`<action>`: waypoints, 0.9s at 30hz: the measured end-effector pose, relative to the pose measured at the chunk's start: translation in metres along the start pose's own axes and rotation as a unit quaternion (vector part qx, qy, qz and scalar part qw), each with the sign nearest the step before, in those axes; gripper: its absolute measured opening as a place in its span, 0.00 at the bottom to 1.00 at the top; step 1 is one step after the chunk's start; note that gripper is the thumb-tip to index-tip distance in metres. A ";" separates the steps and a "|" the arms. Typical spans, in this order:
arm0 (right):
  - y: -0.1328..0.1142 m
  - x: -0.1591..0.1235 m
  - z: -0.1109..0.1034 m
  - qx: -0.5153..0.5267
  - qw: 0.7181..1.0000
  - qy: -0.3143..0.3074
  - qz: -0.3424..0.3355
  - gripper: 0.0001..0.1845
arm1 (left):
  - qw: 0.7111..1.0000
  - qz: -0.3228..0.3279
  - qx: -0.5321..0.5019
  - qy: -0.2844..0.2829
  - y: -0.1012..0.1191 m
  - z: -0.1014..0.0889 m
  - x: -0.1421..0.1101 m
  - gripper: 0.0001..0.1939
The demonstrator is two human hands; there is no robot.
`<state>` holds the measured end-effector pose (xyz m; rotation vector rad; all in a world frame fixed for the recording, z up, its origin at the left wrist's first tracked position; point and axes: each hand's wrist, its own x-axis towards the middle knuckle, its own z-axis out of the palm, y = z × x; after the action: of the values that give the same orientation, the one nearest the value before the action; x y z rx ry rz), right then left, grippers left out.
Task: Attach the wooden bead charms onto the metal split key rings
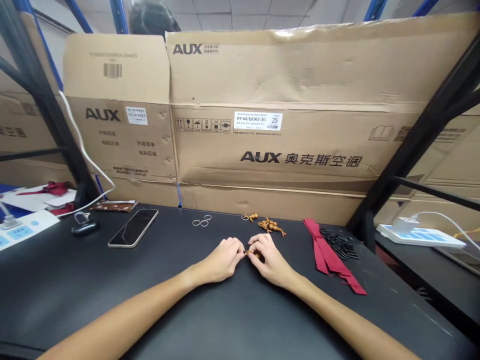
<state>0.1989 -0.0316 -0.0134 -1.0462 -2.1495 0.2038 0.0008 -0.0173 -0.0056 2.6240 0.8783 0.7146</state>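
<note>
My left hand [223, 260] and my right hand [269, 258] meet at the middle of the black table [150, 300], fingers pinched together on a small brown wooden bead piece [250, 253] held between them. Just beyond the hands lie a few brown bead charms [273, 226] and a smaller one [249, 217]. Three small metal rings [201, 221] lie to the left of those. Red ribbons [327, 250] stretch along the table to the right, next to a heap of black rings [340, 243].
A phone [133, 227] lies face up at the left, with a black clip-like object [83, 223] and a power strip [18, 231] farther left. Large AUX cardboard boxes [285, 125] wall off the back. Black rack posts [412, 145] flank the table; another power strip [420, 234] sits at right.
</note>
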 end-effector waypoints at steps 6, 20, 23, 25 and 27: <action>0.007 -0.001 0.003 -0.031 0.999 0.000 0.020 0.06 | 1.000 -0.003 -0.010 -0.025 0.001 -0.005 0.001 0.07; 0.002 -0.001 0.000 -0.014 1.000 -0.016 0.008 0.07 | 1.000 0.004 0.029 0.009 0.001 -0.005 -0.001 0.05; 0.005 -0.001 0.002 -0.022 1.000 -0.007 0.022 0.08 | 1.000 0.008 0.022 0.001 0.000 -0.005 0.000 0.05; 0.007 -0.001 0.003 -0.027 0.999 -0.002 0.033 0.09 | 1.000 0.010 0.015 -0.003 0.000 -0.006 0.000 0.05; 0.007 -0.001 0.003 -0.026 0.999 -0.003 0.035 0.08 | 1.000 0.005 0.012 -0.003 0.000 -0.007 0.000 0.04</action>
<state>0.2018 -0.0269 -0.0195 -1.1531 -2.1358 0.1839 -0.0026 -0.0170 0.0001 2.6522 0.8762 0.7019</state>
